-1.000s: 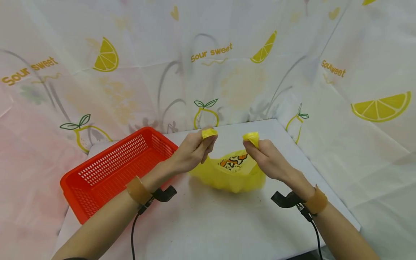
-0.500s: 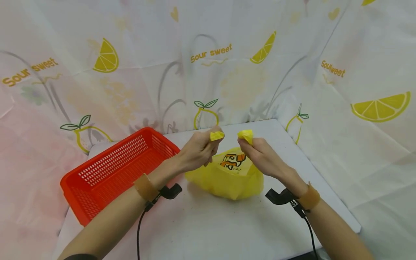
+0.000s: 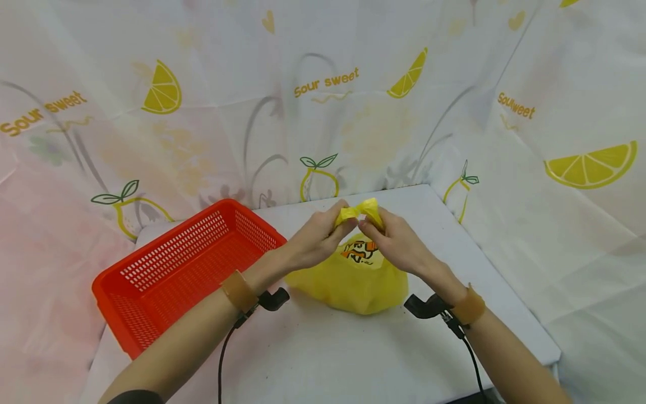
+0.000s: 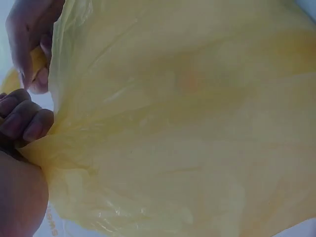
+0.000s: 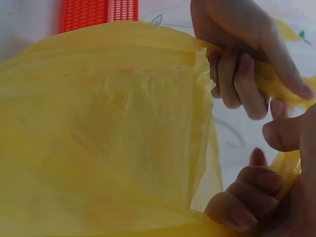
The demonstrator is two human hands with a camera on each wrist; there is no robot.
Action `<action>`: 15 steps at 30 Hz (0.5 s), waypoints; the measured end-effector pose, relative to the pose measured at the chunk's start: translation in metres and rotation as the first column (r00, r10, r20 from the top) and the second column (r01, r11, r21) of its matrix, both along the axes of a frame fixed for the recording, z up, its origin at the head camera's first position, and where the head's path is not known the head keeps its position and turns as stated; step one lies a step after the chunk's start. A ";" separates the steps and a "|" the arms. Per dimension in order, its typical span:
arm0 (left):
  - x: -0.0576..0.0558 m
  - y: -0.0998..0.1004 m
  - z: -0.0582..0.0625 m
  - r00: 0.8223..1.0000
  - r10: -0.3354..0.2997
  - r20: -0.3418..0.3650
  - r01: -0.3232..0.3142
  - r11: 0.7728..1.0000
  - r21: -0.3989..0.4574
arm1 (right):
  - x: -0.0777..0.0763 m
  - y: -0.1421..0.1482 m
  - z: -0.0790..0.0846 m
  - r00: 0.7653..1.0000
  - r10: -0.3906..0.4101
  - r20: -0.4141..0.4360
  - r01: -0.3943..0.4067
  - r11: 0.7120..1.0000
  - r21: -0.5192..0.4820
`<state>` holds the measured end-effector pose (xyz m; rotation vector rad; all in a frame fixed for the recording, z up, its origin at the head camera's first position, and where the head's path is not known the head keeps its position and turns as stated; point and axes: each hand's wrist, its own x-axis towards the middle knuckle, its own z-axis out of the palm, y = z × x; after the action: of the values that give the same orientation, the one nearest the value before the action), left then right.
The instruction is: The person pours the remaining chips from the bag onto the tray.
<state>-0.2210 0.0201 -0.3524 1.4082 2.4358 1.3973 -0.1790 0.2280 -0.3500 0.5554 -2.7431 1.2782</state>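
A yellow plastic bag [image 3: 353, 286] with a cartoon print sits on the white table, its two handles drawn upward. My left hand [image 3: 318, 235] grips one handle, and my right hand [image 3: 404, 241] grips the other. The handle ends [image 3: 360, 210] meet above the fingers in the head view. From the left wrist, the bag's side [image 4: 173, 123] fills most of the picture, with curled fingers [image 4: 19, 116] at its gathered edge. In the right wrist view the bag's mouth [image 5: 202, 123] gapes between both hands, fingers curled round the handles. What the bag contains is hidden.
Left of the bag stands a red perforated plastic basket [image 3: 187, 269], close to my left forearm. A white curtain with lemon prints [image 3: 323, 112] hangs behind the white table [image 3: 323, 359]. Black cameras with cables are strapped to both wrists.
Both hands have come together from apart, bringing the two handle ends up against each other. The bag now shows a fuller, more gathered body, shifted slightly left and toward me.
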 end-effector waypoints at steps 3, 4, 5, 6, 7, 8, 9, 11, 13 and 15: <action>0.000 0.000 -0.002 0.995 -0.008 0.103 0.009 1.000 -0.013 | 0.000 0.000 -0.003 0.999 0.026 0.026 -0.026 0.999 -0.029; 0.000 0.000 -0.002 0.991 -0.007 0.133 0.010 1.000 -0.018 | 0.001 0.000 -0.003 0.998 0.038 0.042 -0.036 0.998 -0.051; 0.000 0.000 -0.003 0.988 -0.007 0.157 0.010 1.000 -0.019 | 0.001 0.000 -0.004 0.997 0.054 0.061 -0.049 0.996 -0.080; 0.000 0.000 -0.003 0.984 -0.013 0.177 0.016 1.000 -0.014 | 0.001 0.000 -0.004 0.996 0.064 0.068 -0.057 0.993 -0.103; 0.001 0.000 -0.004 0.981 -0.021 0.193 0.023 1.000 -0.009 | 0.001 0.000 -0.005 0.995 0.071 0.070 -0.062 0.990 -0.126; 0.001 0.001 -0.004 0.977 -0.029 0.210 0.029 1.000 0.001 | 0.001 -0.001 -0.005 0.994 0.079 0.072 -0.067 0.987 -0.148; 0.001 0.001 -0.005 0.974 -0.040 0.225 0.038 0.999 0.014 | 0.001 -0.002 -0.006 0.994 0.082 0.072 -0.069 0.983 -0.168; 0.001 0.002 -0.006 0.962 -0.071 0.263 0.061 0.997 0.047 | 0.001 -0.003 -0.007 0.995 0.085 0.059 -0.073 0.980 -0.184; 0.002 0.004 -0.007 0.939 -0.121 0.322 0.099 0.991 0.086 | 0.001 -0.005 -0.008 0.994 0.095 0.062 -0.081 0.978 -0.195; 0.004 0.007 -0.008 0.910 -0.165 0.380 0.127 0.984 0.122 | 0.001 -0.006 -0.009 0.994 0.092 0.063 -0.079 0.979 -0.186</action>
<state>-0.2169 0.0268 -0.3606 1.1602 1.9998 1.5939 -0.1776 0.2220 -0.3587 0.6286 -2.6438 1.5796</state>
